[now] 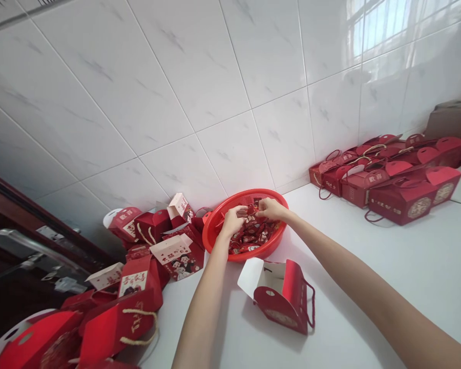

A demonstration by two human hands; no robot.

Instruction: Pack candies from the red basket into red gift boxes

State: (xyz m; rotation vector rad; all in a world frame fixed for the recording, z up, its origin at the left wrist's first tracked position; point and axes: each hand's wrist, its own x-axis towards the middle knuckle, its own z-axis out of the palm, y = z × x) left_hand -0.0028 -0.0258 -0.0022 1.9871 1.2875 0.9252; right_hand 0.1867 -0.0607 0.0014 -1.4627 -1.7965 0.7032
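A red plastic basket (275,252) stands against the wall, holding many small red wrapped candies (255,236). Both of my hands are inside its rim. My left hand (235,219) has its fingers bent together on a red wrapped candy. Close beside it, my right hand (271,209) is curled, thumb and fingers pinching at a red wrapped candy; the fingertips are partly hidden. In front of the basket sits a red gift box (282,307), its top flaps apart, showing a white inside with no candy visible. A dark red cord handle hangs at its right side.
At left, red gift boxes and bags (138,282) lie in a jumbled heap, some with cord handles. Rows of closed red gift boxes (399,197) stand at right along the tiled wall (230,102). A brown carton (449,119) is behind them. A door handle (26,246) shows far left.
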